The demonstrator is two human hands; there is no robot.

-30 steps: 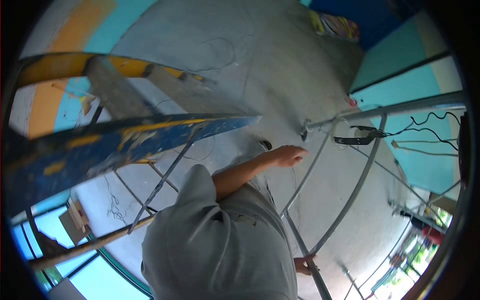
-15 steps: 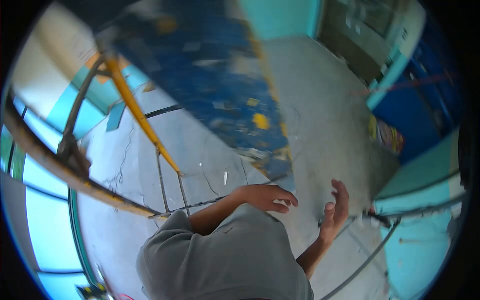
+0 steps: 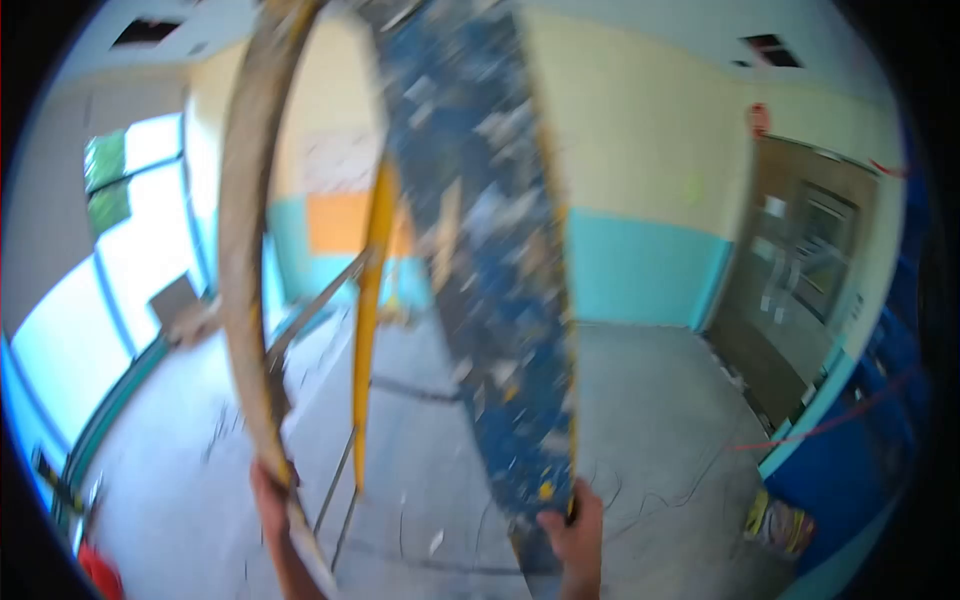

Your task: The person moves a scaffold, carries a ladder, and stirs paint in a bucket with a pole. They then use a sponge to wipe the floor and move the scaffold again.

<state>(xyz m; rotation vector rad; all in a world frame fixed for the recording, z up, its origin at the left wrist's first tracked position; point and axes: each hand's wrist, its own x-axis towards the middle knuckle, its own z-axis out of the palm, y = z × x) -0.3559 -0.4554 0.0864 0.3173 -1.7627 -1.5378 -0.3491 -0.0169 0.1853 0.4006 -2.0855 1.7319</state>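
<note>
A blue scaffold platform [image 3: 500, 330], splattered with paint and edged in yellow, stretches up through the middle of the head view. At its near end, my right hand [image 3: 578, 535] is closed on the edge, thumb on top. On the left, my left hand [image 3: 270, 500] grips the lower part of a worn scaffold rail [image 3: 248, 230], which looks bowed through the lens. Between rail and platform stands a yellow scaffold post [image 3: 375, 300], joined by a thin brace [image 3: 318, 305]. Motion blurs the platform and the rail, and the fingers under the edge are partly hidden.
A grey floor [image 3: 650, 400] spreads below, with loose cables and scraps. To the right are a brown door [image 3: 790, 270], a blue panel [image 3: 850, 440] and a printed bag [image 3: 780, 525]. Bright windows [image 3: 140, 240] line the left; a red object [image 3: 100, 572] lies lower left.
Both hands were free and raised before my body; now the left grips the rail and the right the platform edge. The view has tilted up, bringing in the far wall and ceiling.
</note>
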